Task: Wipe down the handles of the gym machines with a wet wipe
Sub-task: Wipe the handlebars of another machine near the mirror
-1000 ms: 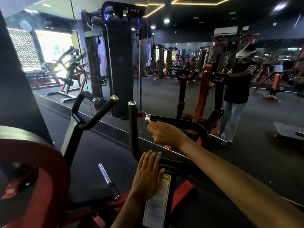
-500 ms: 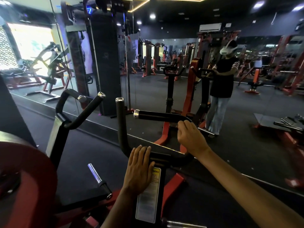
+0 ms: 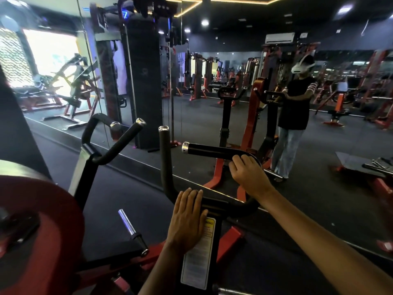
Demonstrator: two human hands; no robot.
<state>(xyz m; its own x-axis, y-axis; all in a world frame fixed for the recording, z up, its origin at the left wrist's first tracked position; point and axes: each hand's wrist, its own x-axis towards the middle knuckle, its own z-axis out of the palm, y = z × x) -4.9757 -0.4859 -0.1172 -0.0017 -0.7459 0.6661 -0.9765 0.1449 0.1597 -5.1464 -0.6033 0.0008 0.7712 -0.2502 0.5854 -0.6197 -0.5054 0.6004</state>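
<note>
A black machine handle [image 3: 208, 150] with a chrome end cap runs level in front of me and bends down into the frame. My right hand [image 3: 248, 175] grips it at the bend, fingers curled over the top. No wet wipe shows; anything under the palm is hidden. My left hand [image 3: 187, 218] rests flat, fingers straight, on the top of the black post just above a warning label [image 3: 200, 258]. An upright black handle [image 3: 164, 154] rises just left of my hands.
A second pair of black handles [image 3: 119, 143] stands to the left. A red weight plate [image 3: 42, 231] fills the lower left, with a chrome peg [image 3: 127, 222] beside it. A mirror wall ahead reflects a person [image 3: 293, 107] and several machines.
My right hand has slid along the level handle from its chrome end back to the bend. My left hand has stayed flat on the post.
</note>
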